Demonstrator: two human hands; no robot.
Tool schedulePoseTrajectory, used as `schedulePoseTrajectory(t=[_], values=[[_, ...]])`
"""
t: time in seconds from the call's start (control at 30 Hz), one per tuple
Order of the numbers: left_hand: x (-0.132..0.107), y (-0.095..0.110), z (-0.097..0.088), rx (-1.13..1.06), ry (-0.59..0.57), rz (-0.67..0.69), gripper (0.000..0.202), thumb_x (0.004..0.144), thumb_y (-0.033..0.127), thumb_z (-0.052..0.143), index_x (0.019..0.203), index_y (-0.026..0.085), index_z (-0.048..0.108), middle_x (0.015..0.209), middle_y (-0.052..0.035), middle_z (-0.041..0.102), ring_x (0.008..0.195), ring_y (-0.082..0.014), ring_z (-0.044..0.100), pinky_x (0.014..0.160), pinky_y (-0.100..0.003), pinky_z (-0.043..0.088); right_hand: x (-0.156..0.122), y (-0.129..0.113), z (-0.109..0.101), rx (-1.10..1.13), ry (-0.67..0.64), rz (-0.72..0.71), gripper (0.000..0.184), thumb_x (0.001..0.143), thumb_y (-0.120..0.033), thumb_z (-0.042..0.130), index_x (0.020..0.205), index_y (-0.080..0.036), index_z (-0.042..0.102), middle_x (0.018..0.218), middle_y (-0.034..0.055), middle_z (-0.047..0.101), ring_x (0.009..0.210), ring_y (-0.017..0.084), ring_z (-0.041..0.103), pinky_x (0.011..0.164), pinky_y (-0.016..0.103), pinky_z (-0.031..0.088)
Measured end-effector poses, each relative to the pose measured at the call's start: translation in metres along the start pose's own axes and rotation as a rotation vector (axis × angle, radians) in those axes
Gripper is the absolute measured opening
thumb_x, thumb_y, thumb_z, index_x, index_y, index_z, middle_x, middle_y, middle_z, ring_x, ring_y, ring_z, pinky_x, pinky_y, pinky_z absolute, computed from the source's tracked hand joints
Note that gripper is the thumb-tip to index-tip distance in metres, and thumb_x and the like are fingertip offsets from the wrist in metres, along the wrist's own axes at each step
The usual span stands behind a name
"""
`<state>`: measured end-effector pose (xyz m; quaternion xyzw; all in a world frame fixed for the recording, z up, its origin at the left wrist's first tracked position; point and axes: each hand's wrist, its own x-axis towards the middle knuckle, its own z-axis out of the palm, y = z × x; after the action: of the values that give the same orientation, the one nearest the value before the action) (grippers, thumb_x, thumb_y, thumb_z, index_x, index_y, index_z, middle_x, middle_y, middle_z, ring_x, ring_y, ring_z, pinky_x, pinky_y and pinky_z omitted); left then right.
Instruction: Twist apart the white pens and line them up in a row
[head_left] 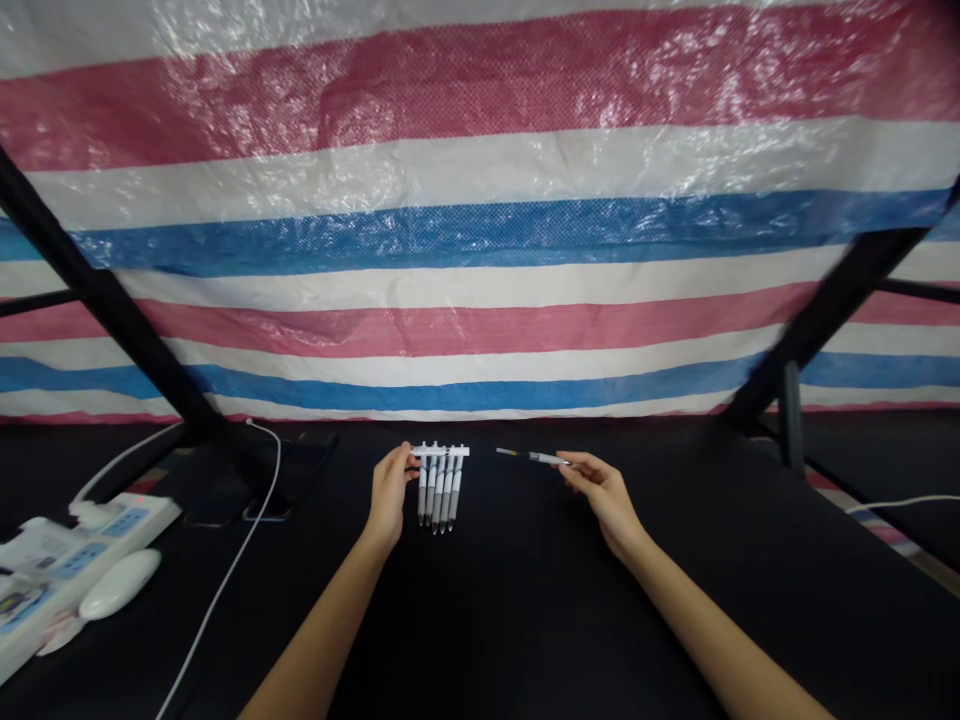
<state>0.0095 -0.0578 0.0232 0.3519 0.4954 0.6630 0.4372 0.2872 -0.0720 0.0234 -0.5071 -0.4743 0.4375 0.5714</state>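
- You've got one slim pen (529,457) pinched in your right hand (600,490). It lies almost level, long axis running sideways, with its yellow-banded end pointing left at the white rack (442,451).
- Going by that rack: the pen sits just to its right, and the pen's end is near the top bar but not touching it, with a small gap you can see.
- The rack runs sideways too, with a row of white-and-grey pens (439,495) hanging side by side from the bar, down toward you. So your loose pen lies roughly square to those, not parallel.
- Your left hand (390,490) is right at the rack's left end, curled closed around the bar, so it's the nearer hand. Your right hand is a bit farther off on the other side, thumb and fingers closed on the pen's near end, the rest of the hand loosely curled.
- Left of the rack, on the black tabletop (525,620), there's a white power strip (90,560), a white mouse (120,585), a white cable (225,570) and what looks like a dark phone (217,490).
- Behind the rack hangs a red, white and blue striped tarp (480,240), crossed by black frame bars (112,295).
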Motion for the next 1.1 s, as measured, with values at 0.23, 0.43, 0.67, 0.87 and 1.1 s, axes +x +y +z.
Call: schedulePoseTrajectory(t=[0.23,0.43,0.67,0.87,1.1], values=[[-0.001,-0.004,0.0,0.133,-0.101,0.058,0.033,0.07,0.047,0.061,0.067,0.014,0.061,0.065,0.0008,0.052,0.067,-0.0114,0.05,0.061,-0.021,0.04,0.0,0.001,0.0,0.003,-0.031,0.02,0.037,0.058,-0.041,0.075,0.087,-0.018,0.071,0.076,0.0055,0.068,0.064,0.015,0.052,0.056,0.026,0.038],[-0.003,-0.004,0.002,0.235,-0.165,0.105,0.036,0.072,0.049,0.058,0.068,0.014,0.064,0.075,-0.0025,0.056,0.071,-0.0134,0.051,0.063,-0.022,0.04,-0.001,0.0,0.002,-0.045,-0.059,0.019,0.037,0.061,-0.043,0.072,0.088,-0.018,0.071,0.074,0.0054,0.068,0.062,0.015,0.053,0.056,0.027,0.039],[-0.003,-0.005,0.003,0.292,-0.239,0.149,0.037,0.075,0.049,0.056,0.065,0.014,0.063,0.081,-0.0036,0.057,0.07,-0.0127,0.05,0.063,-0.022,0.039,-0.001,0.001,0.002,-0.039,-0.063,0.028,0.038,0.06,-0.044,0.072,0.088,-0.018,0.07,0.073,0.0048,0.067,0.063,0.014,0.052,0.056,0.026,0.038],[-0.007,0.0,0.006,0.321,-0.289,0.153,0.04,0.074,0.051,0.056,0.058,0.015,0.061,0.087,-0.0055,0.058,0.074,-0.0146,0.051,0.065,-0.022,0.039,-0.003,-0.001,0.003,-0.058,-0.089,0.023,0.038,0.061,-0.044,0.072,0.088,-0.017,0.07,0.062,0.0013,0.06,0.059,0.013,0.05,0.056,0.026,0.038],[-0.013,0.0,0.011,0.41,-0.443,0.193,0.033,0.073,0.046,0.059,0.06,0.016,0.065,0.095,-0.0081,0.058,0.084,-0.0183,0.055,0.072,-0.026,0.044,-0.005,0.002,0.006,-0.057,-0.185,0.044,0.037,0.061,-0.043,0.073,0.087,-0.019,0.07,0.069,0.003,0.064,0.064,0.015,0.055,0.06,0.028,0.041]])
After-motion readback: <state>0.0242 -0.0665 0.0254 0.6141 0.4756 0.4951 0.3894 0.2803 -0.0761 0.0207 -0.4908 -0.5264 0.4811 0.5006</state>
